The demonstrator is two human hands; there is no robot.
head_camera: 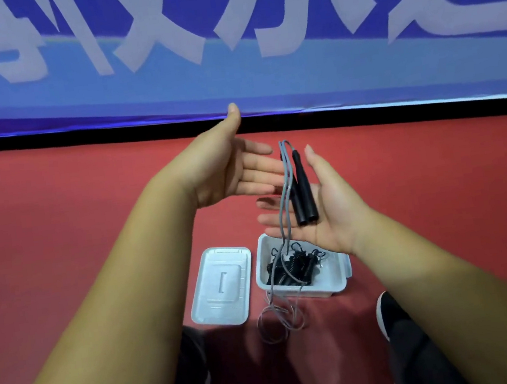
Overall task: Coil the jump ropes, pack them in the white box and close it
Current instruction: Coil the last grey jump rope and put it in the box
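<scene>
My right hand [325, 211] is held palm up with straight fingers, and two black jump-rope handles [303, 192] lie side by side across its palm. Their grey cord [286, 219] hangs down past the white box [327, 285] and ends in loose loops [278, 323] on the red floor. My left hand [226, 166] is open, fingers straight, just left of the handles and apart from them. The box stands open on the floor below my right hand and holds a tangle of black ropes [290, 267]. Its white lid [222, 285] lies flat to the left of it.
The red floor [73, 214] runs back to a black strip and a blue banner [226, 35] with large white characters. My legs and a black shoe [388, 312] sit close in front of the box and lid.
</scene>
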